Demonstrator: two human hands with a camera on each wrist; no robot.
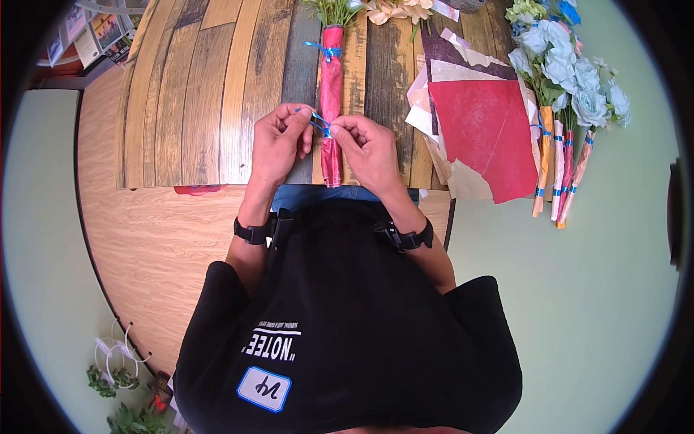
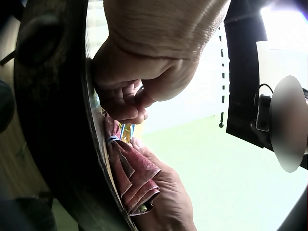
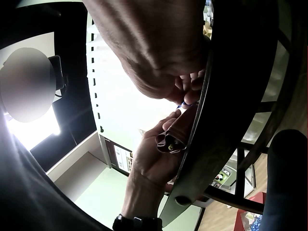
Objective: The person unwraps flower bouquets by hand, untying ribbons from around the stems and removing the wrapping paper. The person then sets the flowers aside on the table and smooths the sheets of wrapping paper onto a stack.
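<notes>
A bouquet wrapped in a long roll of red paper [image 1: 331, 87] lies on the table with its flowers pointing away from me. One blue ribbon [image 1: 332, 52] is tied round its upper part. A second blue ribbon [image 1: 327, 132] circles the lower part, just above the flared paper end [image 2: 139, 178]. My left hand [image 1: 280, 139] pinches one end of this lower ribbon, left of the roll. Against the roll's right side, my right hand [image 1: 367, 150] pinches the ribbon at the knot between thumb and fingers. A stem end shows inside the paper opening in both wrist views.
Sheets of red paper [image 1: 484, 130] and other wrapping paper are piled to the right. Beyond them lie several wrapped stems with pale blue flowers [image 1: 560, 61], overhanging the table's front edge. Peach flowers [image 1: 397, 10] lie at the far side of the wooden table [image 1: 210, 94].
</notes>
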